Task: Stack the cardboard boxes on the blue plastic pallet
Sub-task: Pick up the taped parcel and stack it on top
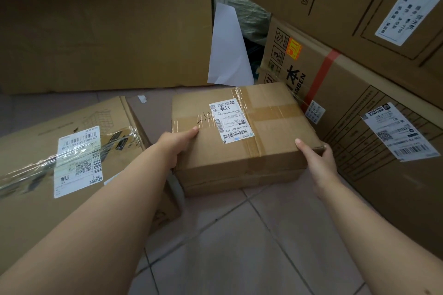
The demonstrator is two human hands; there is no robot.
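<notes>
Big cartons stacked at right [383, 163], another flat carton at left [60, 151]. Between them, a small taped cardboard box [239, 139] on the tiled floor [239, 246]. Left hand [175, 143] clamps its left edge, thumb on top. Right hand [318, 158] grips the right corner, thumb on top.

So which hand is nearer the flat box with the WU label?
Left. The left hand grips the small taped box on the side facing the WU-labelled box; the right hand holds the opposite, far corner.
</notes>
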